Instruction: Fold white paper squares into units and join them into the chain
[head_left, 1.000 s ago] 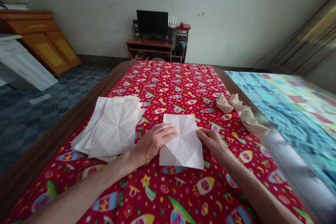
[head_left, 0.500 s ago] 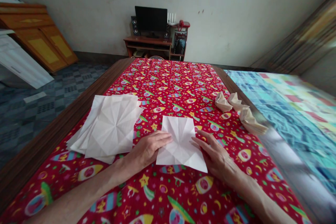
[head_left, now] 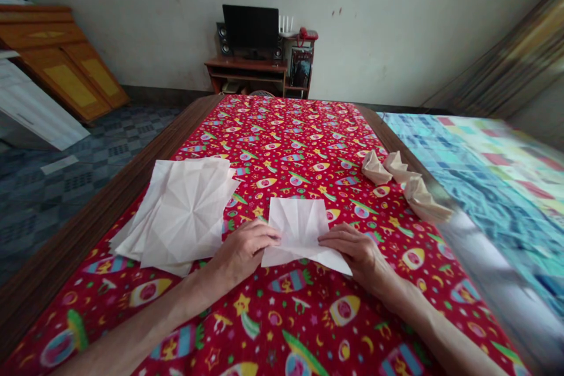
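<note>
A creased white paper sheet (head_left: 300, 224) lies on the red patterned tablecloth (head_left: 291, 147) in front of me. My left hand (head_left: 244, 249) grips the sheet's left edge with curled fingers. My right hand (head_left: 356, 252) pinches the sheet's right side, fingers pressed together on it. The near part of the sheet is lifted and bent toward the middle between both hands. A stack of creased white sheets (head_left: 185, 211) rests to the left of my left hand.
Several folded beige paper shapes (head_left: 403, 182) sit near the table's right edge. Beyond that edge is a bed with a blue-green quilt (head_left: 489, 176). A desk with a monitor (head_left: 251, 26) stands at the far wall, a wooden cabinet (head_left: 66, 64) at the left.
Both hands slid toward each other on the sheet and closed on its sides. The sheet's near half has risen and buckled along a crease.
</note>
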A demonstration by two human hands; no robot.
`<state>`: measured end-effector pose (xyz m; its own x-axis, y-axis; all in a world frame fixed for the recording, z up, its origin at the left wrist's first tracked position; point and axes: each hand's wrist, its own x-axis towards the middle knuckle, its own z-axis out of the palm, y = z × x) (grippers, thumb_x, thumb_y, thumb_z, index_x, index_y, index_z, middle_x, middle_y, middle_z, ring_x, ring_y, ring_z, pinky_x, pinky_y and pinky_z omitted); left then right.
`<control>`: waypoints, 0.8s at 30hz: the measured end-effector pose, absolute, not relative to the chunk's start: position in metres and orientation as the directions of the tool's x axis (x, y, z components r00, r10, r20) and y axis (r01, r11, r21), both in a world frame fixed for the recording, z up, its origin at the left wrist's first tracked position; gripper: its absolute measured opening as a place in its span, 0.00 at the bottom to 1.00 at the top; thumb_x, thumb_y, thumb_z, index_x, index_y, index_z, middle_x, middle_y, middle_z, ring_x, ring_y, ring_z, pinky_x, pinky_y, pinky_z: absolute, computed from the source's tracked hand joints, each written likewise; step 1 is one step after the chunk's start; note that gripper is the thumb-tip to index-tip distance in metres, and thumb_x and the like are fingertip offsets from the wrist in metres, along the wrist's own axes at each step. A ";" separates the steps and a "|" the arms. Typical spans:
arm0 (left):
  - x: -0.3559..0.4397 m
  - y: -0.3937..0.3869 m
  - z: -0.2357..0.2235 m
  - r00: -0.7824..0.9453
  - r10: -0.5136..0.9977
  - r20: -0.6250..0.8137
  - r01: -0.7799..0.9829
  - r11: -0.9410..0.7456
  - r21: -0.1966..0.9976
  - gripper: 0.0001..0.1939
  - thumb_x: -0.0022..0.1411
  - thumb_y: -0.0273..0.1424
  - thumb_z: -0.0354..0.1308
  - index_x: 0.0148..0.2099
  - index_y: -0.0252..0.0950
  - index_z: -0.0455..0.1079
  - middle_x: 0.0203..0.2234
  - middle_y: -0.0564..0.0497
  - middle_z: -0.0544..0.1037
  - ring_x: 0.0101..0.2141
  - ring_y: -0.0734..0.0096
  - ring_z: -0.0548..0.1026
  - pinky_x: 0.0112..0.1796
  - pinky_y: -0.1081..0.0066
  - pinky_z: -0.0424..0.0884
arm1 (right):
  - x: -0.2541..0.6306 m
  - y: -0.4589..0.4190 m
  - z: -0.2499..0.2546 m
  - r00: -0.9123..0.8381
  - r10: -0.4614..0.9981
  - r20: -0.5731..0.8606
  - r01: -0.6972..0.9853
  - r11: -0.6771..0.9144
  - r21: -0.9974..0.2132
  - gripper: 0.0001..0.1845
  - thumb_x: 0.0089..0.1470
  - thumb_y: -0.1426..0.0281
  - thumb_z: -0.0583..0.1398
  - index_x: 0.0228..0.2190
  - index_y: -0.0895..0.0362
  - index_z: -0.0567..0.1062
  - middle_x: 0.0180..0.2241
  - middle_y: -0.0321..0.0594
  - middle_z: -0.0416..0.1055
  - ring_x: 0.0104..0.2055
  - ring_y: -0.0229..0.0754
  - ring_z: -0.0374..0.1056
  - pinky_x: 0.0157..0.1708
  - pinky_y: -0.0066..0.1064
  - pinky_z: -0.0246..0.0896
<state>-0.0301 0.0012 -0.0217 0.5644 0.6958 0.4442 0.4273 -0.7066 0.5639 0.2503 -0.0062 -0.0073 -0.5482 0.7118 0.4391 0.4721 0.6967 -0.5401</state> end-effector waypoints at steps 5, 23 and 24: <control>-0.030 0.001 -0.022 0.506 0.741 0.441 0.428 -0.660 0.617 0.12 0.61 0.23 0.53 0.38 0.40 0.76 0.37 0.48 0.80 0.39 0.66 0.75 0.41 0.65 0.71 | 0.250 -0.008 -0.007 -0.498 0.780 0.380 0.465 0.609 -0.643 0.12 0.59 0.70 0.54 0.35 0.53 0.79 0.32 0.42 0.77 0.35 0.43 0.71 0.34 0.33 0.67; -0.018 0.004 -0.014 0.370 0.905 0.212 0.719 -0.423 0.551 0.16 0.67 0.35 0.49 0.28 0.34 0.69 0.32 0.49 0.73 0.31 0.71 0.73 0.34 0.72 0.67 | 0.232 0.006 -0.011 -0.065 0.989 0.130 0.853 0.123 -0.507 0.21 0.55 0.57 0.55 0.18 0.57 0.67 0.15 0.31 0.59 0.18 0.31 0.52 0.21 0.26 0.40; -0.017 0.005 -0.012 0.361 0.911 0.199 0.750 -0.411 0.518 0.17 0.66 0.35 0.49 0.27 0.34 0.69 0.32 0.50 0.72 0.30 0.72 0.72 0.33 0.72 0.66 | 0.231 0.007 -0.010 -0.077 0.990 0.122 0.876 0.125 -0.465 0.20 0.55 0.57 0.55 0.19 0.56 0.67 0.15 0.31 0.60 0.18 0.32 0.53 0.21 0.26 0.39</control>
<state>-0.0169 0.0050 -0.0121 0.3611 0.9111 0.1988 0.7504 -0.4105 0.5180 0.2314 0.0073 -0.0095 -0.0766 0.9895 0.1223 0.8765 0.1253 -0.4649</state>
